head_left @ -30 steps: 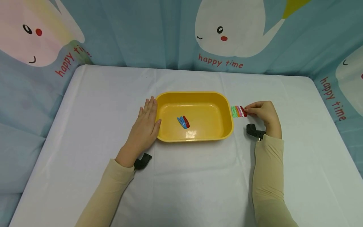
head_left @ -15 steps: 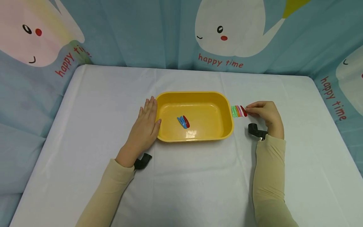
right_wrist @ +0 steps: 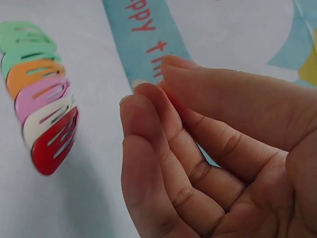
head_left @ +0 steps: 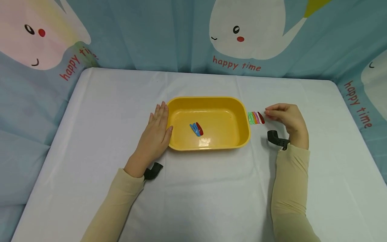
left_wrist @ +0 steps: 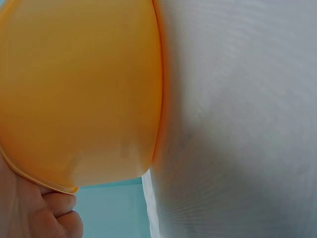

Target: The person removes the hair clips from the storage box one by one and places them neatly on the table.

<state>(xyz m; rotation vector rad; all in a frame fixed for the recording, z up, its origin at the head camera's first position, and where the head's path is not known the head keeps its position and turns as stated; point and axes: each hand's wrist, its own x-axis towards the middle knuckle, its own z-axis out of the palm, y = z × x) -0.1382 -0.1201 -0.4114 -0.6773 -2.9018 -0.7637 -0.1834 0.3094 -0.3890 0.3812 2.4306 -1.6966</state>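
Note:
A yellow tray [head_left: 223, 131] sits mid-table with two blue snap hair clips [head_left: 194, 129] and one red hair clip [head_left: 199, 129] lying in it. My left hand [head_left: 152, 134] rests straight-fingered along its left rim. In the left wrist view, fingertips [left_wrist: 62, 203] show at the rim of the tray [left_wrist: 84, 99]. Right of the tray lies a row of several snap clips in green, orange, pink and white, ending in a red clip [right_wrist: 53, 146]. Just right of that row is my right hand [head_left: 288, 119], its thumb and fingers loosely bent with nothing between them.
A white cloth [head_left: 205, 195] covers the table. Blue curtains [head_left: 151, 37] with whale prints hang along the back and sides. Black wrist camera mounts [head_left: 153, 171] stick out from both sleeves, the right mount [head_left: 276, 138] low beside the clip row.
My right hand has drawn back to the right from the red clip at the end of the row, its fingertips now apart from it. My left hand stays on the tray's rim.

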